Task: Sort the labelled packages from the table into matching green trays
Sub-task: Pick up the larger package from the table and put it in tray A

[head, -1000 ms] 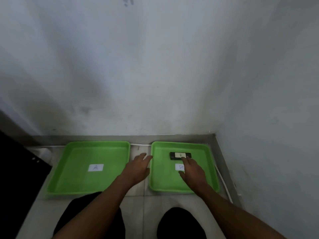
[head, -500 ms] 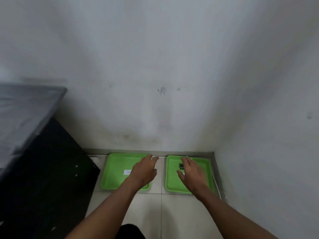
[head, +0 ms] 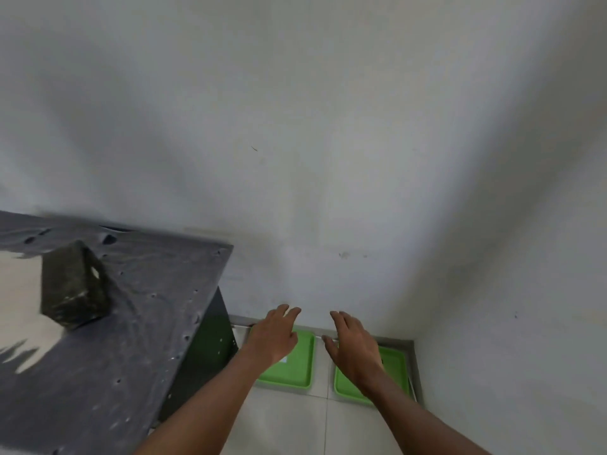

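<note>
Two green trays lie side by side on the tiled floor by the wall. My left hand (head: 274, 336) hovers open above the left tray (head: 295, 369), covering most of its white label. My right hand (head: 353, 346) hovers open above the right tray (head: 392, 362) and hides the small package inside it. Both hands are empty, fingers spread. On the dark table (head: 131, 323) at the left lies a dark wrapped package (head: 74, 290) with a small white label, blurred by motion.
The grey wall corner closes off the right side behind the trays. The table's dark side panel (head: 200, 349) stands just left of the left tray. A thin white cable (head: 412, 385) runs along the right tray's edge. Pale floor tiles (head: 295, 418) lie between my forearms.
The view has swung up and back from the trays, bringing the table top and its dark package into sight. Both hands have lifted off the trays and stay empty.
</note>
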`<state>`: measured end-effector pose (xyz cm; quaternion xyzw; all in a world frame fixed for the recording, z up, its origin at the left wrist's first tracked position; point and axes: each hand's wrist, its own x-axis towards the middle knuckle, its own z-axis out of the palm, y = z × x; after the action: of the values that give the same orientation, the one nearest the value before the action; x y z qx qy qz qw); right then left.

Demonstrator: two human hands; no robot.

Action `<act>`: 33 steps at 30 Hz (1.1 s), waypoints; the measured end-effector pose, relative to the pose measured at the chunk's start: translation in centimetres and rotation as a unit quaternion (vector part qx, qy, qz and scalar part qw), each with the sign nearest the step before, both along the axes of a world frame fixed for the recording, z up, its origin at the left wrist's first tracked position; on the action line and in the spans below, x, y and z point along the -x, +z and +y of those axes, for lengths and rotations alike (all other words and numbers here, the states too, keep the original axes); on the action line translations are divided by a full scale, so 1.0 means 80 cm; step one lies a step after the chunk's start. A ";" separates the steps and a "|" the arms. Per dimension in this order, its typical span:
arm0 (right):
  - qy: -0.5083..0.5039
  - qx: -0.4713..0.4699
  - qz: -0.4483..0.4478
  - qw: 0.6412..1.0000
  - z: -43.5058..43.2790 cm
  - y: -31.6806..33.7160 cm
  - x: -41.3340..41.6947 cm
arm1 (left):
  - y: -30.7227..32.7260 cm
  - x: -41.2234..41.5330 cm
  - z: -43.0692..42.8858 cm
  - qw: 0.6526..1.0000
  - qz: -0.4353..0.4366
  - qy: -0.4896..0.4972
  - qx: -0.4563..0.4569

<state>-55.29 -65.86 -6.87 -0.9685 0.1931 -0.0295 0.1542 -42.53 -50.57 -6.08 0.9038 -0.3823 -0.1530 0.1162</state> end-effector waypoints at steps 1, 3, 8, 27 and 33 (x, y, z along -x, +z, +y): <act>0.003 0.006 0.000 1.000 0.013 0.009 -0.010 | 0.006 -0.008 0.019 1.000 -0.003 0.000 -0.003; 0.002 0.018 -0.005 1.000 0.044 0.023 -0.035 | 0.012 -0.030 0.058 1.000 -0.011 0.000 -0.007; -0.001 0.030 -0.010 1.000 0.143 0.039 -0.103 | 0.022 -0.100 0.166 1.000 -0.007 0.004 -0.006; 0.104 0.001 -0.037 0.994 0.391 0.070 -0.348 | 0.054 -0.318 0.422 0.993 -0.036 0.109 -0.002; 0.150 -0.025 -0.027 0.988 0.423 0.056 -0.411 | 0.052 -0.367 0.463 0.987 -0.040 0.149 -0.031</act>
<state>-22.38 -32.04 -2.38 -0.9811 0.0422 -0.0273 0.1867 -13.19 -13.52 -1.94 0.9594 -0.2424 -0.1093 0.0942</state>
